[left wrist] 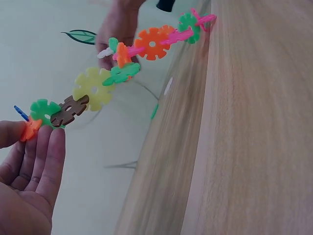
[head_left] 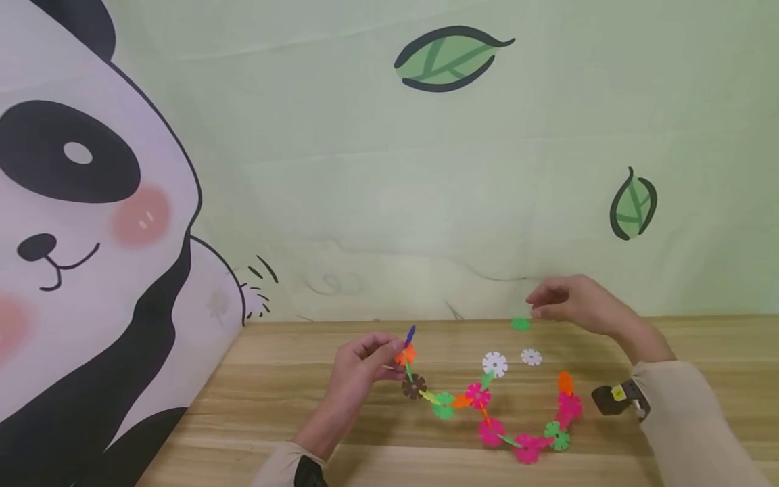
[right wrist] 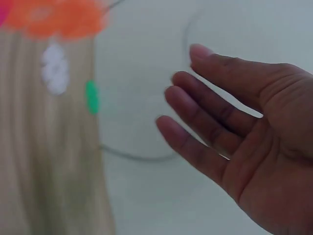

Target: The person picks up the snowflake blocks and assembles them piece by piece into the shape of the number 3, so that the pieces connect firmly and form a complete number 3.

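Observation:
A chain of notched plastic snowflake discs (head_left: 478,395) in pink, green, orange, yellow, brown and white curves above the wooden table. My left hand (head_left: 365,362) pinches its left end at an orange disc (left wrist: 30,129), beside a blue disc (left wrist: 21,113) seen edge-on. In the left wrist view the chain stretches away from the fingers to the upper right. My right hand (head_left: 584,304) is raised over the table's back edge, holding nothing; its fingers (right wrist: 200,103) are loosely extended. Nearest to it lie a loose green disc (head_left: 521,325) and a loose white disc (head_left: 531,357).
The wooden table (head_left: 255,406) ends at a pale green cloth backdrop (head_left: 341,169) printed with a panda (head_left: 73,223) and leaves. A black wrist camera (head_left: 611,399) sits on the right sleeve, close to the chain's right end.

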Motion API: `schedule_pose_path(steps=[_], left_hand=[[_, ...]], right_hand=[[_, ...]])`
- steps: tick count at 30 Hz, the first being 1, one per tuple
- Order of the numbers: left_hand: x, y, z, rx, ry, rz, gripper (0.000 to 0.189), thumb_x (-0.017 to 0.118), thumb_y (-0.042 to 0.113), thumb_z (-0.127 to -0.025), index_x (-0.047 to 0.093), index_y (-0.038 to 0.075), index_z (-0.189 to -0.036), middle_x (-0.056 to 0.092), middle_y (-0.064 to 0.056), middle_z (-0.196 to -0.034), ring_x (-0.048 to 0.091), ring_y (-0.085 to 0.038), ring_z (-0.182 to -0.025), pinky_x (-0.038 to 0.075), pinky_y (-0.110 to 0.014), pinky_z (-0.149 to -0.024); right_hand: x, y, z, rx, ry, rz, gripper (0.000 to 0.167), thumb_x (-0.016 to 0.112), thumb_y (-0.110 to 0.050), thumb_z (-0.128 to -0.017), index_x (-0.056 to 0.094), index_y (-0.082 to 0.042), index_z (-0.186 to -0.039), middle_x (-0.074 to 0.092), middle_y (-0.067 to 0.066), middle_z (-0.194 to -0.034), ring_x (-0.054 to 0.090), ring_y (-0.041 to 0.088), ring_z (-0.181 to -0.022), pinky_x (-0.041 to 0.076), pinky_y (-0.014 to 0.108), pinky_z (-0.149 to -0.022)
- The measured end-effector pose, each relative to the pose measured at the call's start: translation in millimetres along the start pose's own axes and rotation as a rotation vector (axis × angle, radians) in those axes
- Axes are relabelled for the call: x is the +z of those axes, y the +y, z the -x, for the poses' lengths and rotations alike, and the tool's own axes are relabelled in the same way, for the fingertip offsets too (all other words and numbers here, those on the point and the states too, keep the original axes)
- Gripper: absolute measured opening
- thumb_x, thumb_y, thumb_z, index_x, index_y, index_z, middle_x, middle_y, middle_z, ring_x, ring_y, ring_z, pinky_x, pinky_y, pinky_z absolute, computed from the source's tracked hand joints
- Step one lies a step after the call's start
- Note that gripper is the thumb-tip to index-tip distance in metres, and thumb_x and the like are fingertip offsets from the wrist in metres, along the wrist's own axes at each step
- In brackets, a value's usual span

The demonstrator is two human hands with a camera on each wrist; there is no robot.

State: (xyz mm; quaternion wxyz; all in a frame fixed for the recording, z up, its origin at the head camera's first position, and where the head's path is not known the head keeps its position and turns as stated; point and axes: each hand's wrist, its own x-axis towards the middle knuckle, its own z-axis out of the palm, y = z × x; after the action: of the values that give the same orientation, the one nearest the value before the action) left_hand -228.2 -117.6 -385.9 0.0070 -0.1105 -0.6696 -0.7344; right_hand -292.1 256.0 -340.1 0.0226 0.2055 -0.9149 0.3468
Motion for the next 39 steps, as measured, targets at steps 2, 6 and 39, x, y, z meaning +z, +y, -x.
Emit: schedule_pose_path(steps=[2,6,39], left_hand=[[-0.1,-0.3,0.1,0.000,0.000,0.000,0.020,0.073,0.010,-0.100,0.071,-0.009,-0.106,0.072,-0.011,-0.094,0.070,-0.020,-0.080,0.066,-0.036,-0.078],[-0.5,-1.0,0.3,0.002,-0.001,0.002,0.020,0.073,0.009,-0.100,0.070,-0.009,-0.106,0.072,-0.011,-0.094,0.070,-0.020,-0.080,0.066,-0.036,-0.078],[4.8,-0.9,2.0,0.029,-0.030,-0.019,0.018,0.075,0.010,-0.098,0.073,-0.007,-0.106,0.074,-0.012,-0.095,0.072,-0.020,-0.078,0.066,-0.039,-0.078]], right_hand=[[5.4,11.5,-1.2,0.003,-0.060,-0.021,0.020,0.077,-0.010,-0.097,0.075,0.002,-0.113,0.074,0.008,-0.106,0.066,0.025,-0.097,0.059,0.038,-0.082],[17.9,26.8,-3.9,0.024,-0.173,-0.023,0.020,0.079,-0.005,-0.093,0.074,0.004,-0.110,0.072,0.004,-0.097,0.062,0.022,-0.090,0.057,0.034,-0.075],[30.1,-67.8,-4.5,-0.100,0.088,-0.245,0.015,0.076,-0.008,-0.099,0.068,0.001,-0.108,0.070,0.009,-0.092,0.071,0.022,-0.081,0.063,0.029,-0.070]])
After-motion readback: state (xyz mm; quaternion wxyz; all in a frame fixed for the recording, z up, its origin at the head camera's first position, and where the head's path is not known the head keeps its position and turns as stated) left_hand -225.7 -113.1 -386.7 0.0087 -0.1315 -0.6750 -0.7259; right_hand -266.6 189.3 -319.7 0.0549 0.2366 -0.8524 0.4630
